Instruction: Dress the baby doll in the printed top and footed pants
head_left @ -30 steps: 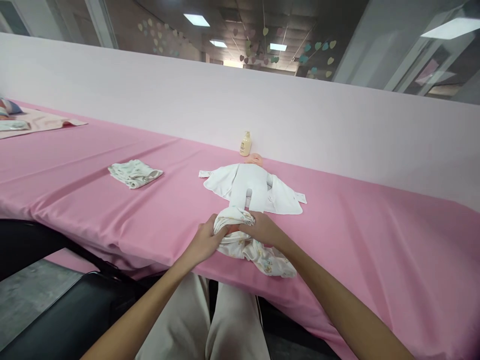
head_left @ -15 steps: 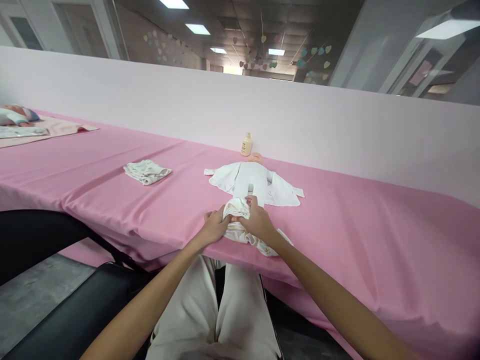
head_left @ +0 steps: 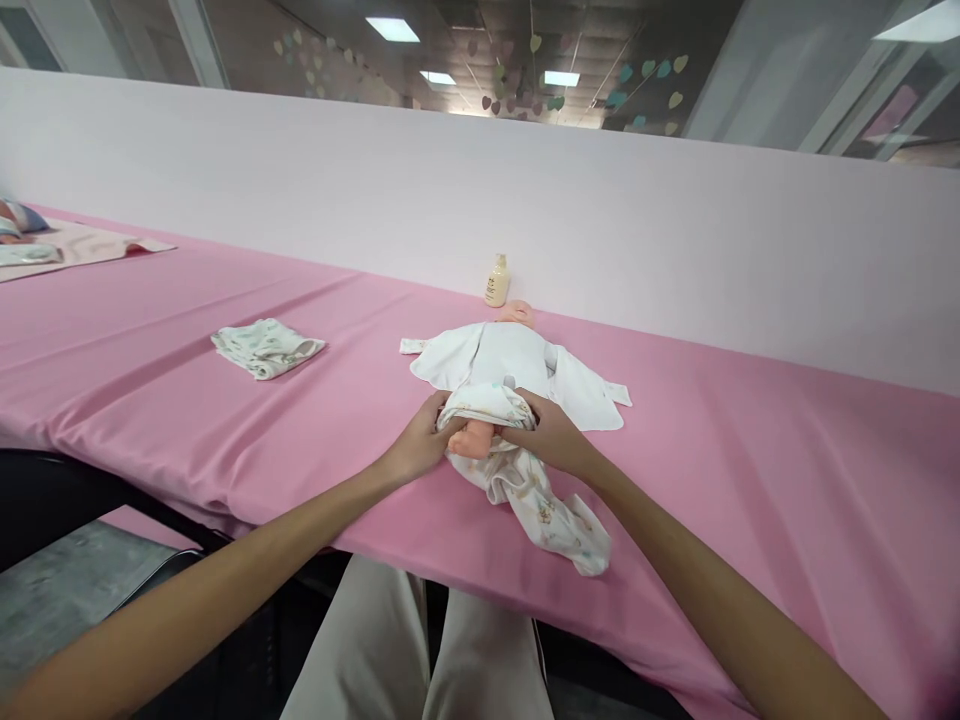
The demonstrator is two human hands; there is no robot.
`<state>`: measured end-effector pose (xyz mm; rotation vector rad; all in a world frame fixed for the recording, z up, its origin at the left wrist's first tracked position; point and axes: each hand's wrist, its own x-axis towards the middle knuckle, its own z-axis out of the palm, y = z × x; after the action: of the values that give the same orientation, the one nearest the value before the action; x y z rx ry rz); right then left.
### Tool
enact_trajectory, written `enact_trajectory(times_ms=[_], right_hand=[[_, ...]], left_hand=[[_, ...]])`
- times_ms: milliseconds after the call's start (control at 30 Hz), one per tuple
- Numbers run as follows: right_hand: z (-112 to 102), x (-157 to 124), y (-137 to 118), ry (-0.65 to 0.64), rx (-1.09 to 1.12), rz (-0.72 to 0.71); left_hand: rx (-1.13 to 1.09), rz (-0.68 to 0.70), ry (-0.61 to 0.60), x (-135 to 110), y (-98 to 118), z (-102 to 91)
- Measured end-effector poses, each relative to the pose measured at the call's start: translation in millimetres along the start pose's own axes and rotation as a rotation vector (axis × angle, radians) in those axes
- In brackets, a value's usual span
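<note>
Where both hands work: at the patterned garment (head_left: 521, 480), near the front edge of the pink-covered bench (head_left: 750, 480).
Left hand (head_left: 418, 442): at the left side of the bunched opening; grip pinching the fabric, thumb on the near face, fingertips partly hidden.
Right hand (head_left: 553, 434): at the right side of the same opening; grip pinching the fabric, thumb beside the foot.
Doll foot (head_left: 472, 441): protruding from the bunched opening, between both hands.
Garment, loose part: trailing across the bench toward near right.
Doll (head_left: 516, 350): lying on the bench, head toward the far side.
White top (head_left: 589, 388): opened out, spread left and right of the doll.
Bottle (head_left: 496, 284): upright, just beside the doll's head, far side.
Folded cloth (head_left: 268, 348): left on the bench, well apart from the hands.
Mat (head_left: 105, 245): far left.
</note>
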<state>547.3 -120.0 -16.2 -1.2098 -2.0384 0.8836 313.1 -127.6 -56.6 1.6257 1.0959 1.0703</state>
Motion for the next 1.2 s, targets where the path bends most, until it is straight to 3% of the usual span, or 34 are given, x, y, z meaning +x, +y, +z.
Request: enact_trajectory(times_ms=[267,400,567,667,767,1000,1100,1200], right_hand=[[-26.0,-11.6,15.0,-0.217,0.125,-0.034],[-21.0,-23.5,42.3,-0.134,0.318,-0.046],[-17.3,-24.4,57.8,-0.17,0.537,-0.045],[-20.9,-25.3,56.3,-0.213,0.585,-0.047],[-27.2,-28.7,54.1,-0.237,0.575,-0.015],[-38.0,-35.4,51.4,-0.395,0.58,0.085],[-29.1,-35.9,50.6,-0.368,0.711,0.062],[-15.1,-35.5,47.4,-0.253,0.798,0.034]], left_hand=[[0.177,0.123,-0.276,35.2,-10.4,-30.7],[0.35,0.169,-0.427,38.0,6.0,-43.7],[0.41,0.31,-0.592,59.1,47.8,-26.1],[0.369,0.239,-0.726,79.5,60.8,-6.4],[0.23,0.132,-0.782,94.2,53.0,7.2],[-0.084,0.037,-0.722,95.0,13.7,13.3],[-0.073,0.066,-0.845,93.4,11.3,10.4],[-0.045,0.145,-0.922,93.2,10.8,6.3]])
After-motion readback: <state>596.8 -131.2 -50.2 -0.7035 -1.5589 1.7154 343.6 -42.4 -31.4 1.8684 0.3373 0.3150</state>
